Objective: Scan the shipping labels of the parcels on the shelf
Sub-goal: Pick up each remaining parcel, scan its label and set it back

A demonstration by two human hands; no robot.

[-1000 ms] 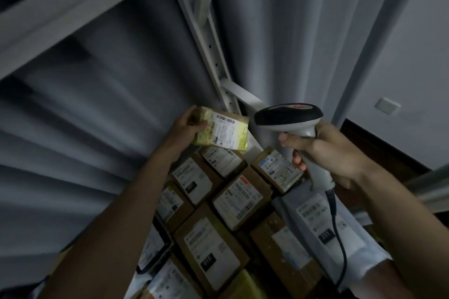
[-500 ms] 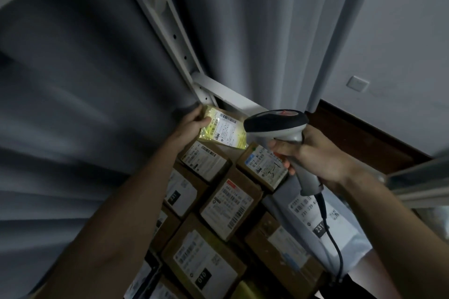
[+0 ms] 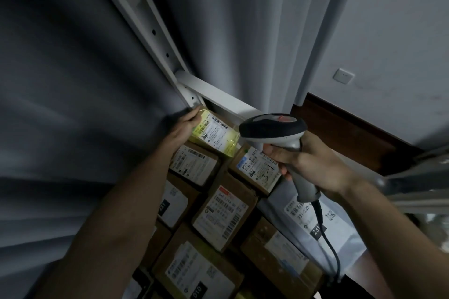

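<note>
My left hand [image 3: 185, 127] holds the left edge of a small yellow parcel [image 3: 215, 135] with a white shipping label, at the far corner of the shelf. My right hand [image 3: 308, 165] grips the handle of a grey and black barcode scanner [image 3: 273, 128], whose head hangs just right of the yellow parcel. Below lie several brown cardboard parcels [image 3: 224, 213] with white labels, packed side by side. A white plastic mailer bag [image 3: 306, 216] lies right of them, under the scanner's cable [image 3: 328, 243].
A white metal shelf upright [image 3: 155, 31] and crossbar [image 3: 218, 97] frame the far corner. Grey curtains [image 3: 243, 19] hang behind the shelf. A wall switch [image 3: 343, 76] sits on the wall at right, above dark wood trim [image 3: 345, 133].
My left hand has lowered the yellow parcel from the air down to the far corner of the shelf beside the upright. The scanner has followed it, staying close on its right.
</note>
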